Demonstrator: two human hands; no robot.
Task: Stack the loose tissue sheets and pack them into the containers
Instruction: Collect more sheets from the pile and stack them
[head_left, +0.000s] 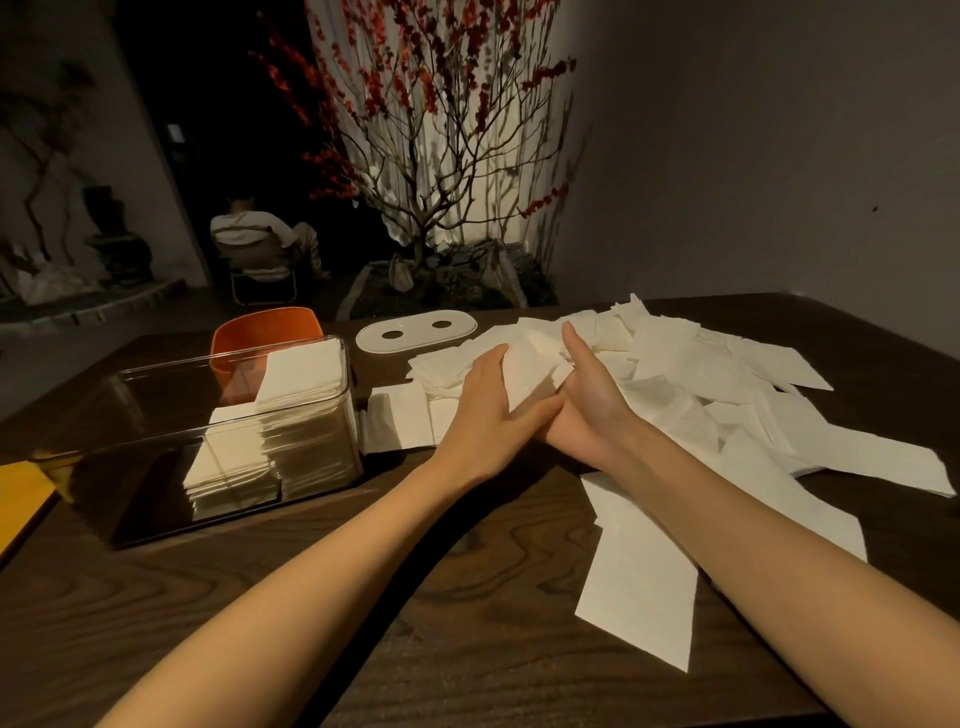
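Head view is showing the left hand (485, 410) and right hand (582, 400) squeezing a tissue bundle (530, 364) between straight fingers, probably risking sheets slipping askew.

The table (467, 613) is dark wood with a strong wavy grain and a low sheen. The loose tissue sheets (675, 379) are thin, matt white paper, faintly textured. The container (156, 395) is clear, glossy plastic that catches reflections; the stacked tissues (306, 415) inside look soft and matt. The lid (415, 332) is frosted, semi-matt plastic, and the bin (265, 332) is smooth orange plastic
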